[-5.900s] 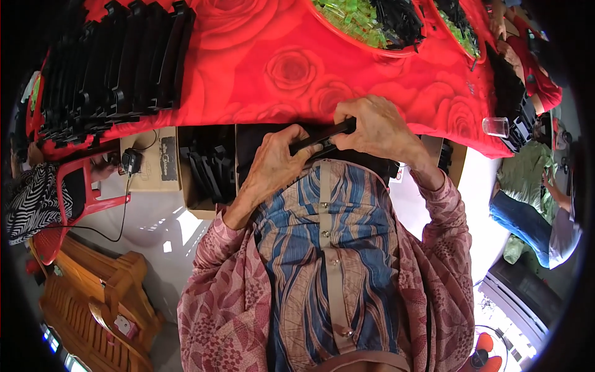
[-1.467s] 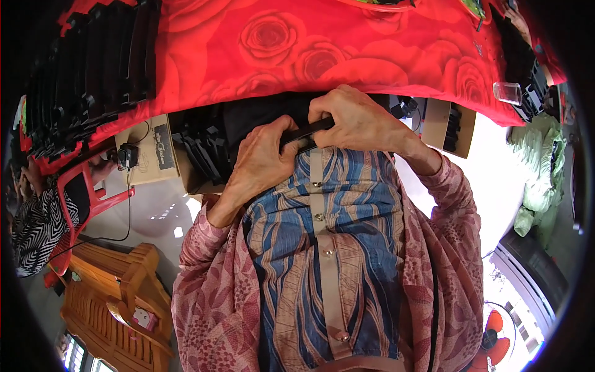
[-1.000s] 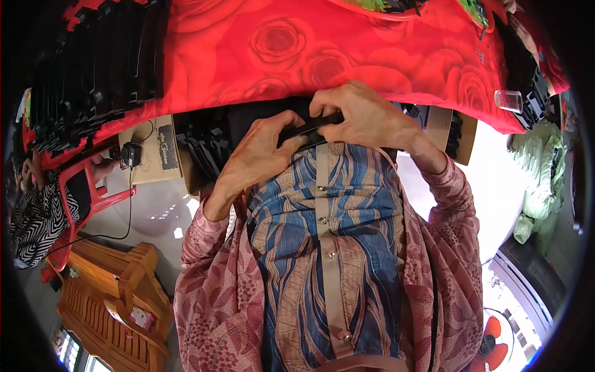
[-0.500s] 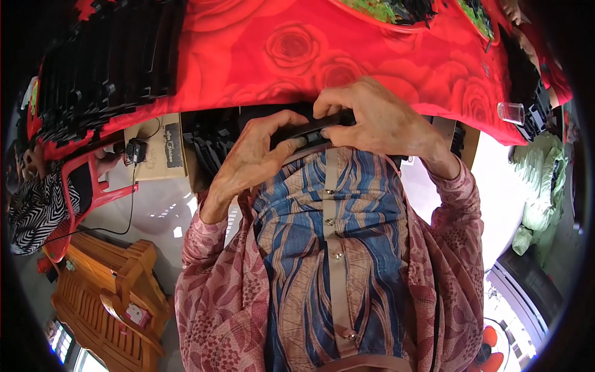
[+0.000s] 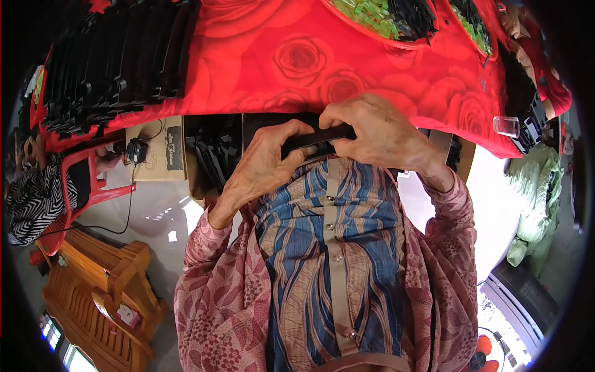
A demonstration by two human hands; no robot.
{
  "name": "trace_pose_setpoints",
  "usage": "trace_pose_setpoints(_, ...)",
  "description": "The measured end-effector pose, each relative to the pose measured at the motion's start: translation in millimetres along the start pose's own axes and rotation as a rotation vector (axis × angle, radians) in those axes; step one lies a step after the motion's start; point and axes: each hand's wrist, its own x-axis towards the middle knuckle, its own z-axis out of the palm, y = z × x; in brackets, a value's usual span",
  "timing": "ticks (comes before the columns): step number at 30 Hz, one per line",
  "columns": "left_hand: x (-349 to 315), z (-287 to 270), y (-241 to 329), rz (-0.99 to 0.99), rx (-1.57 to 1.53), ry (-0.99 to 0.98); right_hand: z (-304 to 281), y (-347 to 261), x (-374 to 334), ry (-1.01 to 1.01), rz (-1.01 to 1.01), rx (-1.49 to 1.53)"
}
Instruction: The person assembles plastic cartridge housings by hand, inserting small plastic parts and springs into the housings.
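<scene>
Between my two hands is a long, narrow black plastic strip (image 5: 319,136), held level in front of my body, just below the near edge of the red tablecloth. My left hand (image 5: 266,152) pinches its left end between thumb and fingers. On the right end, my right hand (image 5: 381,133) is closed the same way, its knuckles near the cloth edge. Fingers cover both ends, so the strip's exact kind does not show. Beneath my hands, a box of dark plastic pieces (image 5: 214,152) shows at the left.
Stacked black plastic parts (image 5: 118,62) cover the table's left. Round trays (image 5: 406,45) with green and black pieces stand at the back right; a clear cup (image 5: 506,126) is near the right edge. Red chair (image 5: 93,180), wooden bench (image 5: 102,291) and a person (image 5: 548,71) surround the table.
The view has shifted slightly, so the table and my hands appear lower. Both hands keep their pinch on the black strip.
</scene>
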Motion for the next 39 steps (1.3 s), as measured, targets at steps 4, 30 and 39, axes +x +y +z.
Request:
trace_pose_setpoints(4, -1, 2, -2, -0.015, -0.042, 0.002, 0, 0, 2, -0.039, 0.032, 0.037)
trace_pose_setpoints(30, 2, 22, 4, -0.021, 0.178, 0.084, 8, 4, -1, -0.02, -0.032, -0.048)
trace_pose_setpoints(39, 19, -4, 30, -0.107, -0.67, -0.028, -45, -9, -14, 0.767, -0.328, 0.485)
